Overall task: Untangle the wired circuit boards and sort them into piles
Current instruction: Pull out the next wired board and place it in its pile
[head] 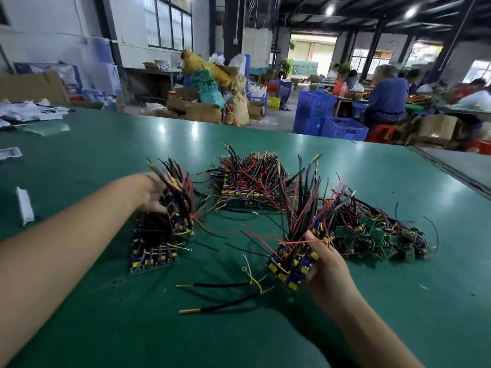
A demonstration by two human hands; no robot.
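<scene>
Two bundles of wired boards are up off the table [106, 328], one in each of my hands. My left hand [152, 192] grips the left bundle [179, 205] with fingers curled under it, though blur hides how the thumb lies. Its black, red and yellow wires fan upward and away from me. That bundle hangs just above the near pile [152, 253], a flat stack of boards lying in rows on the green top, and I cannot tell whether the two touch. My right hand [328, 274] holds the right bundle [292, 261], thumb pressed across the front and fingers wrapped behind; its wires stand tall, tilted a little left. Just beside that hand, to its right, lies the heap [377, 232], a tangle of green boards and wires. Beyond and between both hands sits the far pile [249, 181], stacked, with wires bristling on top. Some loose wires [225, 285], black with yellow ends, lie near me between my forearms. A white packet [24, 205] lies well off to the left. Past the table's far edge I see blue crates [342, 127] and seated people [388, 96].
</scene>
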